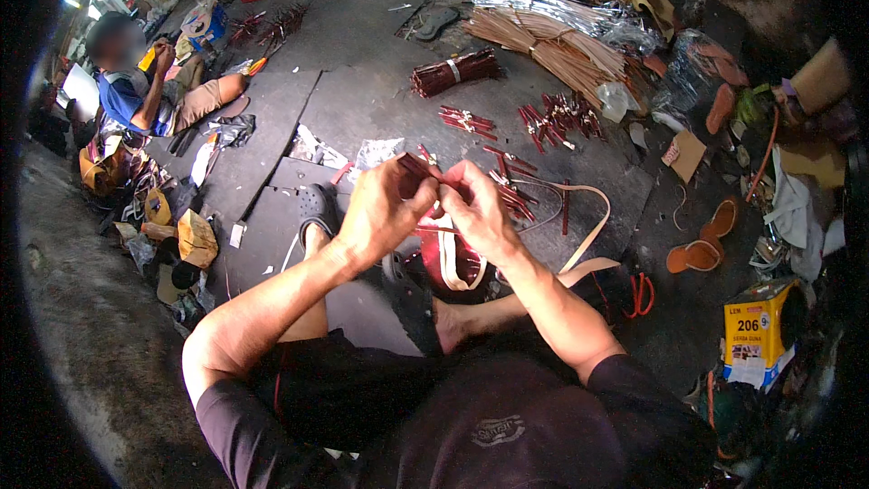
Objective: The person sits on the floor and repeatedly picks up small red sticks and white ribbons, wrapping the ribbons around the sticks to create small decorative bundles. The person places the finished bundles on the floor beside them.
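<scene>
Dark red strips (414,166) lay inside the curled left hand (385,206); the right hand (477,210) pressed close beside, its grip hidden.

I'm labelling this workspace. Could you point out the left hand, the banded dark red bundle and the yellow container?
Left hand (387,199): head view, back of the hand.
Banded dark red bundle (474,70): head view, right of its white band.
Yellow container (746,339): head view, printed front.

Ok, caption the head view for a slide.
Left hand holding dark-red strips meets right hand above a cluttered floor.
</scene>
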Action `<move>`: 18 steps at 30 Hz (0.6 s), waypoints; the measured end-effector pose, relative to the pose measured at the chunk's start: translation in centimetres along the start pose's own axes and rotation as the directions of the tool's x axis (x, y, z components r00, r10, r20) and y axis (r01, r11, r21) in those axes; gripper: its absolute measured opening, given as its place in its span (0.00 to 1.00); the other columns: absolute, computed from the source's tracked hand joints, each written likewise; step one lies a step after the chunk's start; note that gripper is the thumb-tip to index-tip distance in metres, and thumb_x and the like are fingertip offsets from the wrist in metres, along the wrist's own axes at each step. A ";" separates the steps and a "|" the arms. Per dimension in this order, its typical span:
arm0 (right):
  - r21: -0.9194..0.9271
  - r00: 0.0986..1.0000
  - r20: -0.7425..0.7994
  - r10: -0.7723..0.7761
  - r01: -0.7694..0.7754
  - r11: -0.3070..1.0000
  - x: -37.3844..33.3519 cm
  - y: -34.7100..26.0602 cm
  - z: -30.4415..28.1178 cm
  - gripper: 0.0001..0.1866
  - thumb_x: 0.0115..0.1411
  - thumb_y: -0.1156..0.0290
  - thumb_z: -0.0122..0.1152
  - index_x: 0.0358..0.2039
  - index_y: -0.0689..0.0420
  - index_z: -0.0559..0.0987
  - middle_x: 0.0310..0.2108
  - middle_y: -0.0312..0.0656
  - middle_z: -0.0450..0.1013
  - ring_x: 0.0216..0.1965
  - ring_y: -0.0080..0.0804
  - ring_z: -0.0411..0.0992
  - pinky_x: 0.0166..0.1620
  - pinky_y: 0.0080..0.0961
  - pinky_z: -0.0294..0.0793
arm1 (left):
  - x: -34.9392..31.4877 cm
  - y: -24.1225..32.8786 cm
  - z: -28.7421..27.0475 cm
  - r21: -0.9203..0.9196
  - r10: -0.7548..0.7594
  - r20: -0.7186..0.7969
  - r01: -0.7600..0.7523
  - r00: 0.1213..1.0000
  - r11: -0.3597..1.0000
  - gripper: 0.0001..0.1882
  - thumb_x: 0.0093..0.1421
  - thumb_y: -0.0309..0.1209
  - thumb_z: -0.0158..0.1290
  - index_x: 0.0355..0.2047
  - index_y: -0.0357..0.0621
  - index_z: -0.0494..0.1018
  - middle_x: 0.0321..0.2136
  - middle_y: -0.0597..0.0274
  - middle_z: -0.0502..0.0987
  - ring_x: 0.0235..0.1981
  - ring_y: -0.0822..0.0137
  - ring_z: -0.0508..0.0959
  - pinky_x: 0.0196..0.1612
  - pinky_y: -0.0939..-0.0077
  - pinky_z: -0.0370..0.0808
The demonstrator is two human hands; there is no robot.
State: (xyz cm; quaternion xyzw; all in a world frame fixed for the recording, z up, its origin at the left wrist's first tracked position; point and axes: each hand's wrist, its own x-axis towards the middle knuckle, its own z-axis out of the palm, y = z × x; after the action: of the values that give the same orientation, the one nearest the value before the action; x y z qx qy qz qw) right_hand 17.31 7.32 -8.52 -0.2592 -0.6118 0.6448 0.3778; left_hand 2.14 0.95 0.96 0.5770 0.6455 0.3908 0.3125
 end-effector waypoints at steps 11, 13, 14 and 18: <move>-0.485 0.991 -0.116 0.061 -0.110 0.868 1.2 8.6 -10.4 0.15 0.63 0.62 0.64 0.44 0.59 0.82 0.36 0.46 0.81 0.40 0.34 0.80 0.45 0.32 0.76 | 0.4 -7.4 -2.5 0.138 -0.211 0.341 0.173 0.916 0.975 0.27 0.65 0.44 0.58 0.55 0.33 0.71 0.39 0.45 0.82 0.43 0.59 0.82 0.46 0.67 0.78; -0.690 0.958 -0.183 0.219 -0.284 0.666 1.7 11.1 -12.6 0.17 0.62 0.60 0.65 0.46 0.58 0.82 0.39 0.49 0.81 0.42 0.41 0.80 0.47 0.36 0.76 | 0.8 -6.9 -3.2 0.204 -0.261 0.415 0.190 0.871 0.960 0.26 0.67 0.44 0.55 0.57 0.37 0.71 0.48 0.49 0.80 0.49 0.56 0.80 0.53 0.63 0.76; -0.762 0.980 -0.200 0.016 -0.166 0.626 1.9 14.8 -14.8 0.17 0.60 0.61 0.66 0.45 0.57 0.82 0.42 0.50 0.79 0.44 0.46 0.78 0.50 0.39 0.74 | 1.2 -6.3 -3.0 0.197 -0.250 0.439 0.179 0.863 0.964 0.25 0.67 0.43 0.55 0.57 0.37 0.71 0.47 0.49 0.80 0.49 0.56 0.80 0.53 0.64 0.76; -0.826 0.975 -0.160 -0.151 -0.048 0.561 7.3 17.7 -15.1 0.09 0.58 0.68 0.65 0.38 0.58 0.82 0.37 0.48 0.77 0.43 0.50 0.75 0.49 0.43 0.72 | 0.9 -5.7 -3.2 0.173 -0.233 0.472 0.169 0.851 0.970 0.23 0.67 0.42 0.55 0.55 0.38 0.72 0.44 0.49 0.81 0.47 0.57 0.81 0.51 0.64 0.76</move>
State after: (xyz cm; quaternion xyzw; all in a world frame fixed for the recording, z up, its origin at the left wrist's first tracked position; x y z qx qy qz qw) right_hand 22.03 22.76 -26.81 -0.4548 -0.8053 0.2408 0.2945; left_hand -3.56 1.26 -2.39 0.6046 0.6256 0.1561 0.4676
